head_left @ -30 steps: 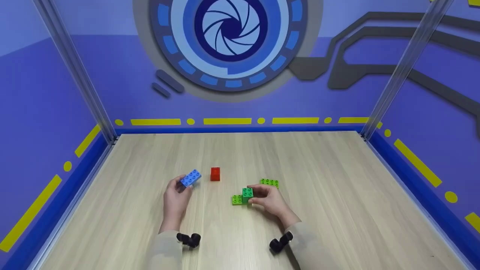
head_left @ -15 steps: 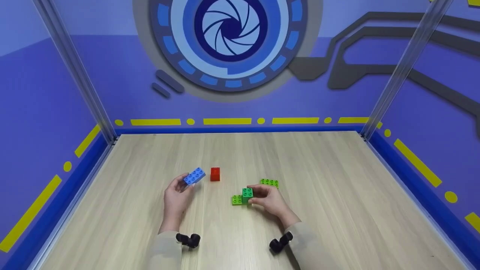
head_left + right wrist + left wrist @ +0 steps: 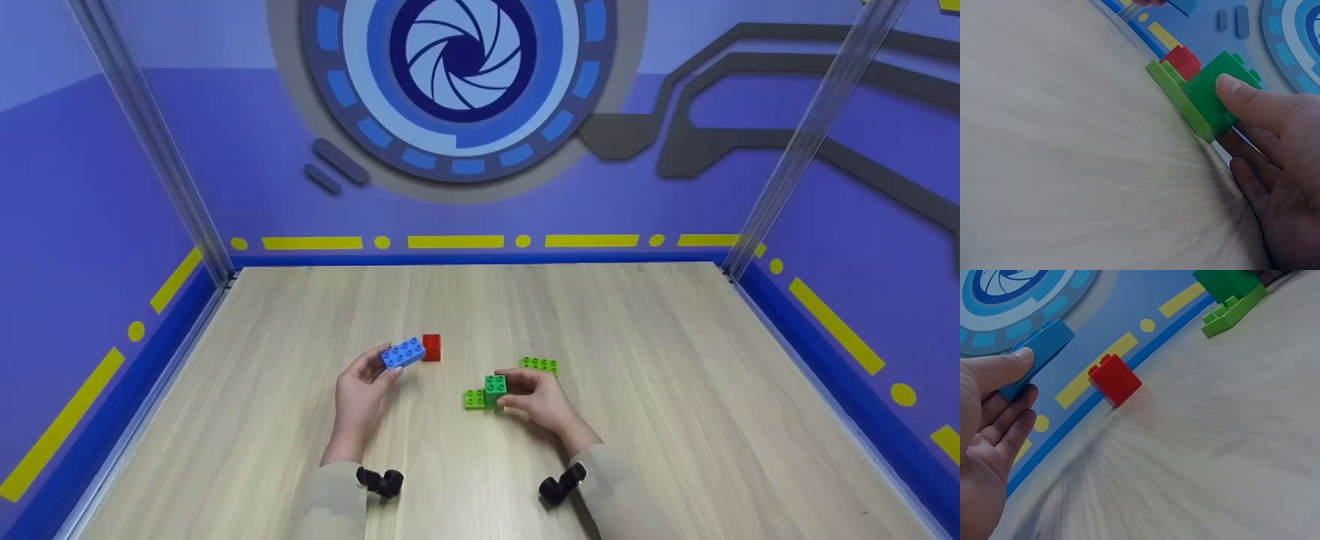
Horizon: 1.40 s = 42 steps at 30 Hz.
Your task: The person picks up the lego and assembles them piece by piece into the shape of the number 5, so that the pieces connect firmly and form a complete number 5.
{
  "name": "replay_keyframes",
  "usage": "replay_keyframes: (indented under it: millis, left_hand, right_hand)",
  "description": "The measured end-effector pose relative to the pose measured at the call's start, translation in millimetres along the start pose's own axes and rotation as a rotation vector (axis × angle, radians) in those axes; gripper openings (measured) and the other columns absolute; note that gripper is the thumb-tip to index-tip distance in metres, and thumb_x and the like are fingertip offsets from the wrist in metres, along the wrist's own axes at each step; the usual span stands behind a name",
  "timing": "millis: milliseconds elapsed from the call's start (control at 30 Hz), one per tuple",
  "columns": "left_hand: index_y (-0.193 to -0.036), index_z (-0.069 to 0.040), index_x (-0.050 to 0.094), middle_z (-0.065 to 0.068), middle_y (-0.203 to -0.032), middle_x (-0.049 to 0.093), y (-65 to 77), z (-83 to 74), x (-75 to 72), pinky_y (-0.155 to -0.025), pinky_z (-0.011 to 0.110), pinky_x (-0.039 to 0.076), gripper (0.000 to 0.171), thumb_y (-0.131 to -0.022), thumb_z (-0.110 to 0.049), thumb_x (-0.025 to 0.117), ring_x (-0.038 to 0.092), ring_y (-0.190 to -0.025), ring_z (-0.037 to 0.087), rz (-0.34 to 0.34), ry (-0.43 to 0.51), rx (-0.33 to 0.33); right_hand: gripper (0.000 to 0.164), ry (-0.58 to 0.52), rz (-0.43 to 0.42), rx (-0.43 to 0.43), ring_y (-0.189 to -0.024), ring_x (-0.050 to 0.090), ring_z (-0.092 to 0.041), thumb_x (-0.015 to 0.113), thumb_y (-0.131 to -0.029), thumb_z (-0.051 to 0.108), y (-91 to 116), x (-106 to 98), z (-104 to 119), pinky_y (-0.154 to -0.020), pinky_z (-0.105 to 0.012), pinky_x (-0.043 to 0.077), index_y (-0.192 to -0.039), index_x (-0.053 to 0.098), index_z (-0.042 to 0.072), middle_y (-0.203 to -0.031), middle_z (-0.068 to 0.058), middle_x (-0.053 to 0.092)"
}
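My left hand pinches a blue toy brick by its left end, between thumb and fingers, with the studs facing up. In the left wrist view the blue brick is held above the table. Just right of it in the head view stands a red brick, which the blue one slightly overlaps there. My right hand grips a dark green brick by its right side. This green brick sits on the right part of a flat light green brick, whose left studs show bare.
Behind my right hand's fingers lies another flat light green brick, partly covered. The wooden tabletop runs back to a blue-purple panel wall, with side walls left and right. Black cameras sit on both wrists.
My left hand has carried the blue brick to the right, toward the red brick, turning it a little flatter in view. The right hand and the green bricks have stayed put.
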<state>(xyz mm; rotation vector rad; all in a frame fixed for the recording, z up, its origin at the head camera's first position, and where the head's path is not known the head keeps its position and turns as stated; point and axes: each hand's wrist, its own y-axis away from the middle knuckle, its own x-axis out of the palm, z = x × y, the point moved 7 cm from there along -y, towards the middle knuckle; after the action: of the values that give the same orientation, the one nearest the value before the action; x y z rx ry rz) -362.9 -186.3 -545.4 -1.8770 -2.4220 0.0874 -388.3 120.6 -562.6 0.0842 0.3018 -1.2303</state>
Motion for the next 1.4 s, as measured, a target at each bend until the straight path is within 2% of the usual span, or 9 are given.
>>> replay_keyframes:
  millis: [233,433,733,900,1067,1167,1300,1400]
  left_hand:
    - [-0.135,0.000,0.064,0.022,-0.135,0.067,3.8,-7.2,14.8,-0.093,0.015,0.056,0.047,-0.090,0.003,0.075,0.066,-0.124,0.031,0.037,-0.030,0.061]
    - [-0.133,-0.005,0.067,0.020,-0.133,0.068,8.3,-9.9,32.9,-0.094,0.018,0.057,0.044,-0.090,-0.002,0.076,0.066,-0.123,0.029,0.103,-0.025,0.053]
    - [-0.135,-0.005,0.065,0.017,-0.129,0.070,18.4,-12.0,63.2,-0.091,0.019,0.057,0.045,-0.092,-0.005,0.076,0.067,-0.118,0.025,0.226,-0.052,0.034]
    - [-0.136,-0.003,0.064,0.017,-0.130,0.069,22.6,-8.6,77.1,-0.095,0.020,0.057,0.046,-0.092,-0.007,0.076,0.067,-0.118,0.024,0.291,-0.073,0.032]
    - [-0.135,-0.005,0.065,0.016,-0.130,0.069,26.3,-5.8,87.2,-0.098,0.021,0.056,0.045,-0.092,-0.009,0.076,0.066,-0.119,0.024,0.340,-0.088,0.037]
    - [-0.136,-0.006,0.064,0.014,-0.132,0.069,29.2,-5.2,92.1,-0.105,0.028,0.055,0.044,-0.094,-0.012,0.076,0.065,-0.122,0.025,0.357,-0.102,0.042]
    - [-0.135,-0.006,0.065,0.015,-0.134,0.068,32.5,-4.7,96.8,-0.109,0.037,0.053,0.043,-0.094,-0.012,0.076,0.065,-0.124,0.026,0.371,-0.103,0.048]
    - [-0.135,-0.004,0.065,0.016,-0.134,0.068,33.9,-3.5,99.0,-0.108,0.036,0.054,0.044,-0.093,-0.011,0.076,0.065,-0.124,0.027,0.383,-0.103,0.052]
  right_hand:
    - [0.047,0.011,0.010,-0.002,-0.111,0.070,-0.024,0.081,-0.085,0.003,1,0,0,-0.089,-0.018,0.055,-0.130,0.068,-0.001,-0.126,-0.022,0.071]
    - [0.046,0.019,0.009,0.005,-0.112,0.070,-0.024,0.082,-0.085,0.006,0,0,-1,-0.093,-0.022,0.056,-0.129,0.069,0.002,-0.127,-0.020,0.072]
    - [0.046,0.041,0.012,0.003,-0.111,0.070,-0.023,0.083,-0.084,0.009,0,0,-1,-0.094,-0.023,0.056,-0.129,0.070,0.005,-0.125,-0.017,0.073]
    - [0.047,0.062,0.012,0.006,-0.112,0.071,-0.025,0.085,-0.083,0.011,-1,2,-2,-0.097,-0.030,0.057,-0.128,0.071,0.006,-0.124,-0.016,0.074]
    - [0.047,0.078,0.013,-0.006,-0.113,0.070,-0.028,0.085,-0.083,0.010,-1,3,0,-0.101,-0.040,0.057,-0.128,0.070,0.005,-0.125,-0.017,0.073]
    - [0.047,0.085,0.015,-0.003,-0.114,0.070,-0.030,0.085,-0.083,0.011,-1,5,0,-0.104,-0.045,0.056,-0.128,0.070,0.004,-0.126,-0.017,0.073]
    - [0.048,0.083,0.024,-0.006,-0.114,0.071,-0.031,0.085,-0.083,0.011,0,7,1,-0.103,-0.045,0.056,-0.127,0.069,0.001,-0.126,-0.019,0.073]
    - [0.048,0.071,0.030,-0.007,-0.113,0.071,-0.031,0.085,-0.083,0.010,1,8,2,-0.102,-0.043,0.057,-0.127,0.069,0.000,-0.124,-0.019,0.073]
